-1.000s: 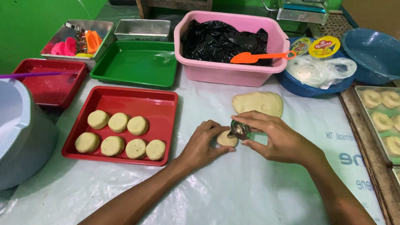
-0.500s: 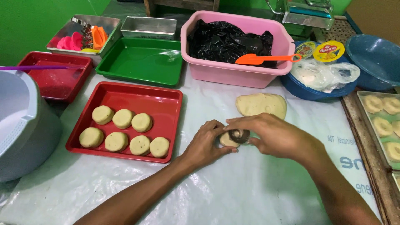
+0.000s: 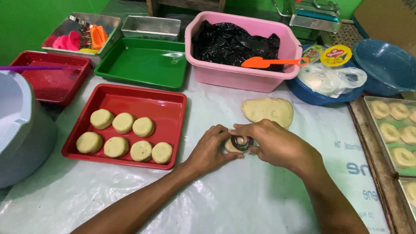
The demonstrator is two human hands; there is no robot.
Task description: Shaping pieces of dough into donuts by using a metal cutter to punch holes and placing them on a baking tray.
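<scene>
My left hand (image 3: 211, 149) and my right hand (image 3: 273, 143) meet over a small round piece of dough (image 3: 229, 146) on the white plastic sheet (image 3: 242, 199). My right hand presses a small round metal cutter (image 3: 240, 141) onto that dough, while my left fingers steady the dough's edge. A larger flattened slab of dough (image 3: 268, 110) lies just beyond my hands. To the left, a red tray (image 3: 130, 97) carries several round dough pieces (image 3: 124, 122) in two rows.
A pink tub (image 3: 242, 73) lined with black plastic, with an orange spatula (image 3: 268, 62), stands behind. A green tray (image 3: 143, 65), a second red tray (image 3: 47, 82), metal tins, a blue bowl (image 3: 385, 65) and a grey bucket (image 3: 21, 130) surround the sheet. Ring-shaped dough (image 3: 390, 132) lies at the right.
My right hand has brought the metal cutter down flat onto the small dough piece. My left hand stays on the dough's edge.
</scene>
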